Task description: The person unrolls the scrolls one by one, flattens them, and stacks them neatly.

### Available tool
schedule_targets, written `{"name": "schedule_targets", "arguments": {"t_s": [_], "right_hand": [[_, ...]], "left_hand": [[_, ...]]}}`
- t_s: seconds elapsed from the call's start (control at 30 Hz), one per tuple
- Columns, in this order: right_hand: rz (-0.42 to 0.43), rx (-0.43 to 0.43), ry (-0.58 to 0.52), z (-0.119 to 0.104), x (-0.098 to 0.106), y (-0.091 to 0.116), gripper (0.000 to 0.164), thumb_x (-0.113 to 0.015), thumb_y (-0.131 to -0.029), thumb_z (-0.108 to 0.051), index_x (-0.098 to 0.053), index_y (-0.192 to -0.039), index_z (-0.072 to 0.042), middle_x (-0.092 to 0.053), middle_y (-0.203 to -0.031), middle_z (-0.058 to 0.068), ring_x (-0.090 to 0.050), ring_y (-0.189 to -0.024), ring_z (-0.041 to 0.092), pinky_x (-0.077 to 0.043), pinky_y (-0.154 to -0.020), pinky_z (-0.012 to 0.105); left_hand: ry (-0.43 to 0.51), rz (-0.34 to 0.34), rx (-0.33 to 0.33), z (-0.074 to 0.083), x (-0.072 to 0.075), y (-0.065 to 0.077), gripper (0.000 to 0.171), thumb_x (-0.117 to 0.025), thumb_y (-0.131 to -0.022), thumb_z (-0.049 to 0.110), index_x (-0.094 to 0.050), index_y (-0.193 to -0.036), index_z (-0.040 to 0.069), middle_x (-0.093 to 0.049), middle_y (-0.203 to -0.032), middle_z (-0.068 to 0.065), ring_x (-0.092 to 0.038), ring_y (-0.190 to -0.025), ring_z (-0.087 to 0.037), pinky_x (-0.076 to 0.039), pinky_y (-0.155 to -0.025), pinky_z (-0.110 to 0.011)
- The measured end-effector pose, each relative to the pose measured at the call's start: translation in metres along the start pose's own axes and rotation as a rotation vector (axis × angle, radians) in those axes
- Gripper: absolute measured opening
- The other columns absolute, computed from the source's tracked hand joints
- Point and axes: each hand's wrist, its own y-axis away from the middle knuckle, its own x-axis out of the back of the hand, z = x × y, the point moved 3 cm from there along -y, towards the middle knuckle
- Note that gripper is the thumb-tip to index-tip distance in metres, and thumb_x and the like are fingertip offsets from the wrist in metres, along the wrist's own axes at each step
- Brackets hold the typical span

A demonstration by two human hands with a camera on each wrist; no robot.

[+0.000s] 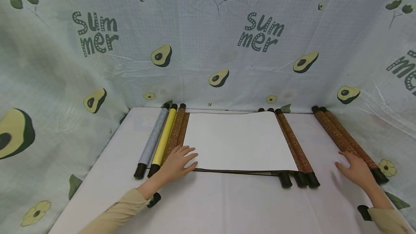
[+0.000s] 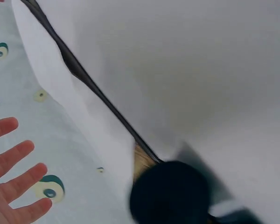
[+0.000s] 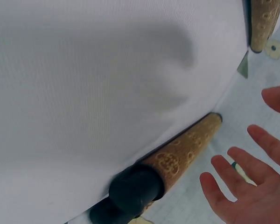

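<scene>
In the head view an unrolled scroll with a white sheet point(image 1: 237, 140) lies on the table, between brown patterned rollers on both sides. My left hand point(image 1: 177, 163) is over the sheet's near left corner, fingers spread, holding nothing; it hides the near end of the left brown roller point(image 1: 177, 127). The left wrist view shows its fingers point(image 2: 19, 184) straight and apart. My right hand point(image 1: 355, 170) hovers by two rolled brown scrolls point(image 1: 336, 133) at the right edge. In the right wrist view its fingers are loosely spread and hold nothing, beside one scroll's patterned roll point(image 3: 179, 154).
Left of the sheet lie a yellow scroll point(image 1: 165, 136) and a grey-blue scroll point(image 1: 153, 138), both with black end caps. Several black caps point(image 1: 300, 179) jut past the sheet's near right corner. A printed avocado cloth point(image 1: 191, 21) rises behind and beside the white table point(image 1: 224, 205).
</scene>
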Motion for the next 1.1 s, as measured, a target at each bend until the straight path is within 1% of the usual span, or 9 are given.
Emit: {"name": "schedule_targets", "arguments": {"t_s": [0.13,0.23,0.3,0.4,0.57,0.7,0.83,0.97,1.1], "right_hand": [[0.046,-0.034,-0.011,0.014,0.006,-0.004,0.041,-0.057,-0.078,-0.008,-0.047,-0.107,0.019,-0.047,-0.104,0.041,-0.045,-0.089,0.054,-0.037,-0.072,0.056],[0.065,-0.068,0.007,0.023,0.009,-0.008,0.041,-0.056,-0.077,-0.007,-0.047,-0.105,0.021,-0.048,-0.100,0.043,-0.046,-0.085,0.055,-0.038,-0.068,0.056],[0.056,-0.106,0.034,0.028,0.011,-0.010,0.043,-0.056,-0.078,-0.009,-0.045,-0.105,0.023,-0.047,-0.099,0.044,-0.045,-0.084,0.057,-0.038,-0.067,0.056],[0.012,-0.165,0.071,0.035,0.013,-0.012,0.050,-0.053,-0.081,-0.015,-0.041,-0.108,0.025,-0.041,-0.101,0.047,-0.040,-0.087,0.060,-0.036,-0.071,0.060],[-0.075,-0.254,0.085,0.048,0.012,-0.013,0.066,-0.047,-0.087,-0.030,-0.031,-0.117,0.027,-0.031,-0.111,0.048,-0.028,-0.098,0.062,-0.027,-0.079,0.065],[-0.125,-0.300,0.087,0.057,0.008,-0.014,0.073,-0.045,-0.088,-0.040,-0.028,-0.119,0.024,-0.027,-0.115,0.047,-0.023,-0.101,0.063,-0.023,-0.079,0.067],[-0.187,-0.315,0.091,0.065,0.004,-0.015,0.079,-0.042,-0.088,-0.046,-0.026,-0.118,0.025,-0.026,-0.112,0.048,-0.023,-0.099,0.065,-0.023,-0.077,0.067],[-0.247,-0.345,0.085,0.071,-0.001,-0.015,0.089,-0.039,-0.087,-0.053,-0.021,-0.118,0.028,-0.024,-0.108,0.051,-0.020,-0.097,0.070,-0.022,-0.074,0.070],[-0.268,-0.391,0.090,0.072,-0.005,-0.017,0.096,-0.040,-0.084,-0.059,-0.018,-0.115,0.029,-0.020,-0.106,0.054,-0.019,-0.093,0.073,-0.022,-0.072,0.073]], "left_hand": [[-0.002,0.041,-0.080,0.015,0.006,-0.010,0.024,-0.063,-0.080,0.025,-0.066,-0.101,0.014,-0.065,-0.103,-0.004,-0.057,-0.097,-0.021,-0.043,-0.087,-0.042],[-0.003,0.032,-0.116,0.024,0.009,-0.013,0.021,-0.062,-0.081,0.024,-0.066,-0.099,0.015,-0.065,-0.098,0.000,-0.057,-0.093,-0.017,-0.044,-0.084,-0.038],[0.000,0.024,-0.139,0.028,0.010,-0.013,0.019,-0.062,-0.081,0.024,-0.066,-0.098,0.016,-0.065,-0.096,0.003,-0.057,-0.091,-0.016,-0.044,-0.084,-0.037],[0.003,0.017,-0.178,0.034,0.010,-0.012,0.018,-0.061,-0.081,0.026,-0.067,-0.097,0.017,-0.066,-0.094,0.004,-0.057,-0.091,-0.015,-0.044,-0.084,-0.036],[-0.002,-0.006,-0.255,0.040,0.009,-0.008,0.020,-0.061,-0.081,0.029,-0.066,-0.098,0.019,-0.065,-0.094,0.005,-0.057,-0.091,-0.013,-0.045,-0.084,-0.033],[-0.021,-0.031,-0.312,0.042,0.008,-0.003,0.021,-0.061,-0.082,0.030,-0.065,-0.099,0.019,-0.063,-0.094,0.006,-0.056,-0.089,-0.012,-0.045,-0.081,-0.032],[-0.037,-0.049,-0.368,0.044,0.004,0.000,0.020,-0.061,-0.082,0.030,-0.065,-0.099,0.020,-0.063,-0.093,0.007,-0.054,-0.086,-0.011,-0.044,-0.078,-0.030],[-0.030,-0.079,-0.393,0.047,0.000,0.002,0.019,-0.060,-0.083,0.030,-0.065,-0.099,0.020,-0.063,-0.094,0.006,-0.054,-0.086,-0.012,-0.044,-0.077,-0.030],[-0.020,-0.112,-0.407,0.051,-0.002,0.003,0.019,-0.057,-0.085,0.030,-0.065,-0.099,0.020,-0.063,-0.097,0.006,-0.054,-0.089,-0.012,-0.043,-0.078,-0.030]]}}
